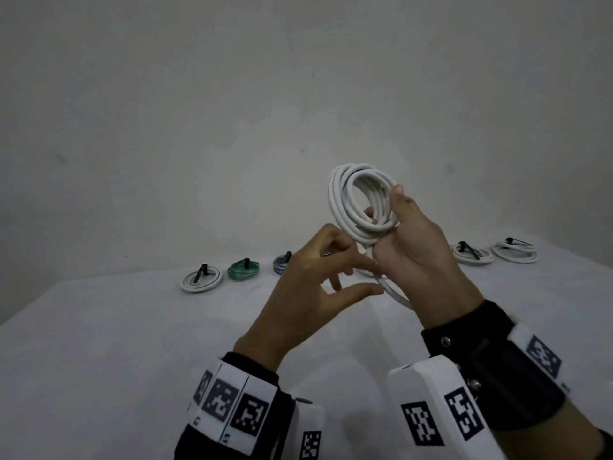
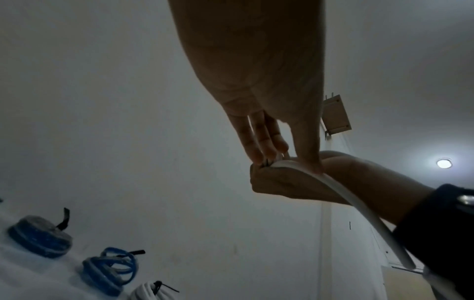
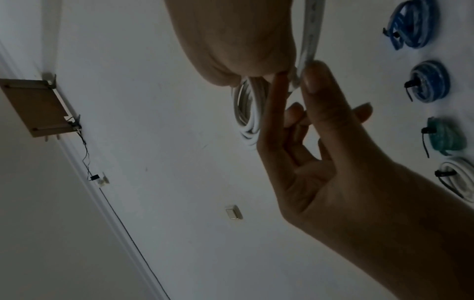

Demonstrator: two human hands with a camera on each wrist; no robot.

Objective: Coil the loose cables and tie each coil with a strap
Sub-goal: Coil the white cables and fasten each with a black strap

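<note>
Plain pale wall (image 1: 232, 94) behind a white-clothed table (image 1: 99, 343).

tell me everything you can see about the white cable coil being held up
The white cable coil is smooth, round, plastic-looking cable wound into several loops, held upright above the table. The right hand grips its lower right side, fingers through the loops. A loose tail runs down past the wrist; the left hand pinches it. No strap shows on it.

A white cable coil (image 1: 360, 207) stands upright, raised above the bench (image 1: 99, 343); six strapped coils (image 1: 201, 277) lie along its far edge.
</note>
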